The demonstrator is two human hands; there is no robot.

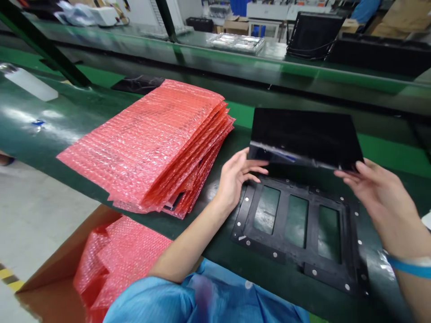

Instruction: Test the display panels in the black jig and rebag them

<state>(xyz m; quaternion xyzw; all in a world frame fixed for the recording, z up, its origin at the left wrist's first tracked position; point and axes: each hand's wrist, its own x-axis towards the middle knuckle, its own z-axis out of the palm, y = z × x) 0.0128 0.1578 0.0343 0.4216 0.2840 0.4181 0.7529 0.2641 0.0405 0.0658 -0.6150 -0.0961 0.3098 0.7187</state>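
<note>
A glossy black screen panel (305, 137) is tilted up above the bench, held at its two lower corners. My left hand (235, 177) is at its left corner, thumb by the edge and fingers stretched beneath. At the right corner my right hand (379, 184) pinches the edge between thumb and fingers. Below the panel a black frame (280, 215) lies flat on the green bench, with three rectangular openings and small round silvery spots along its border. The panel is apart from most of the frame; whether its lower edge touches the frame's far side I cannot tell.
A stack of red bubble-wrap bags (151, 139) stands on the green bench (202, 242) to the left. More red bubble wrap (131, 255) fills a cardboard box (63, 264) below. A white bottle (32, 84) lies far left. A raised ledge (235, 83) runs behind.
</note>
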